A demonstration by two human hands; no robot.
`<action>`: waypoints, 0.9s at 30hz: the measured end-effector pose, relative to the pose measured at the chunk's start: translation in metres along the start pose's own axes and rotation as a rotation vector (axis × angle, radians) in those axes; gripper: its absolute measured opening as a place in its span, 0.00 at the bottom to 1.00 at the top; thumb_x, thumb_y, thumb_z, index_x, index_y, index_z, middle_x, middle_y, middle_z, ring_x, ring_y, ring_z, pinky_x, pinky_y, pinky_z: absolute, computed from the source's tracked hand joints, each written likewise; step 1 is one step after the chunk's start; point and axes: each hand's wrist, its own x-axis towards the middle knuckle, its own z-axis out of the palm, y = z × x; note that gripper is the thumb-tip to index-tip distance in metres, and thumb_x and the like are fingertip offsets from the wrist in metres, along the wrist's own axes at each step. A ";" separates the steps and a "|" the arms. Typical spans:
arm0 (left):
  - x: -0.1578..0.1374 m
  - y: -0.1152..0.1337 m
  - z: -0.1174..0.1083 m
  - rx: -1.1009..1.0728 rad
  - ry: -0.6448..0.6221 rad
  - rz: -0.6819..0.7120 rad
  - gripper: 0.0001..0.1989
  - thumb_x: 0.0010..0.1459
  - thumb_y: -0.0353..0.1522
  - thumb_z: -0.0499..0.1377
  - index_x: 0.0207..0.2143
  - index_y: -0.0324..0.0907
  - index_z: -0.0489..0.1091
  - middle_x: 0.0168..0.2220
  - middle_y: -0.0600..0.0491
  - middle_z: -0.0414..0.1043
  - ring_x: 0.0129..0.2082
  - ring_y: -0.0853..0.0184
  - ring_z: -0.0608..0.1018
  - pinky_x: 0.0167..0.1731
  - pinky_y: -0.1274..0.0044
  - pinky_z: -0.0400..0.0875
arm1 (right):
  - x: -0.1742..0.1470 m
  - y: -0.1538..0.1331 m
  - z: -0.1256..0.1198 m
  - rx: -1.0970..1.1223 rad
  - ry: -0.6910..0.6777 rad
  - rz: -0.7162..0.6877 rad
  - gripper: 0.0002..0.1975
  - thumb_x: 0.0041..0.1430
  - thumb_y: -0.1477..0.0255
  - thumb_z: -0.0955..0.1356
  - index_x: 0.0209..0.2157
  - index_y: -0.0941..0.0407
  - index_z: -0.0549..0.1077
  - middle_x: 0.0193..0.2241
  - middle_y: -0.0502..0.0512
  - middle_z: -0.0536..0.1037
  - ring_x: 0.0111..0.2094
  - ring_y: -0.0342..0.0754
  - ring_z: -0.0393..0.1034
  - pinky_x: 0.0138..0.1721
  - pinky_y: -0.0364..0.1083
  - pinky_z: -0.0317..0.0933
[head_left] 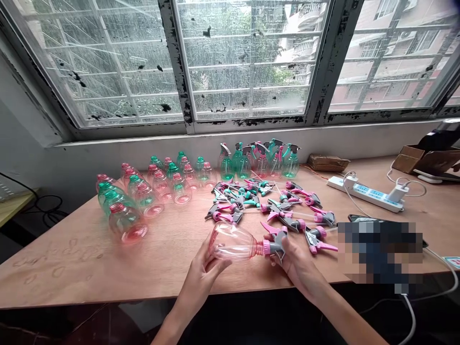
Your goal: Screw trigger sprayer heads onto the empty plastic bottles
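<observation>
My left hand (206, 263) is closed around the base of a clear pink bottle (233, 242), which lies on its side in the air above the table's front edge. My right hand (293, 261) grips a grey and pink spray trigger head (276, 243). The head's pink collar meets the bottle's neck; I cannot tell whether it is threaded on. Just beyond my hands lies a loose pile of spray trigger heads (247, 194), grey with pink or teal parts. Some pink-and-grey ones (318, 239) lie close to my right hand.
Open pink and green bottles (127, 223) stand in a group at the left. Several bottles with spray heads (262, 165) stand by the wall. On the right are a white power strip (366, 194), a brown package (328, 163), cables and a blurred-out device (381, 251).
</observation>
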 end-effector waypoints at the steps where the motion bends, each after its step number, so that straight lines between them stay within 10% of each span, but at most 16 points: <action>1: 0.000 -0.001 0.000 -0.009 0.001 -0.005 0.46 0.58 0.38 0.67 0.71 0.53 0.45 0.65 0.46 0.65 0.62 0.50 0.72 0.62 0.60 0.66 | 0.001 0.000 -0.001 -0.047 -0.009 0.011 0.21 0.53 0.58 0.78 0.43 0.56 0.81 0.31 0.53 0.81 0.31 0.47 0.71 0.33 0.43 0.65; 5: 0.006 -0.002 -0.002 0.008 -0.086 0.009 0.59 0.53 0.35 0.72 0.72 0.58 0.31 0.73 0.46 0.47 0.67 0.50 0.65 0.66 0.59 0.60 | 0.004 -0.003 -0.004 -0.206 -0.027 0.008 0.23 0.46 0.65 0.82 0.44 0.54 0.81 0.35 0.52 0.81 0.35 0.47 0.71 0.38 0.43 0.64; 16: 0.003 0.007 -0.002 -0.040 -0.207 0.027 0.48 0.59 0.36 0.68 0.72 0.53 0.42 0.69 0.46 0.58 0.69 0.50 0.60 0.67 0.62 0.55 | 0.006 -0.005 -0.006 -0.378 0.015 -0.088 0.23 0.40 0.66 0.83 0.40 0.54 0.80 0.35 0.50 0.81 0.38 0.49 0.74 0.41 0.46 0.66; 27: -0.004 0.000 -0.006 0.136 -0.259 0.180 0.47 0.58 0.35 0.69 0.69 0.64 0.42 0.75 0.52 0.36 0.71 0.48 0.54 0.67 0.59 0.55 | 0.006 -0.001 -0.008 -0.367 -0.195 -0.030 0.18 0.57 0.59 0.76 0.37 0.56 0.71 0.17 0.47 0.76 0.18 0.42 0.67 0.22 0.41 0.61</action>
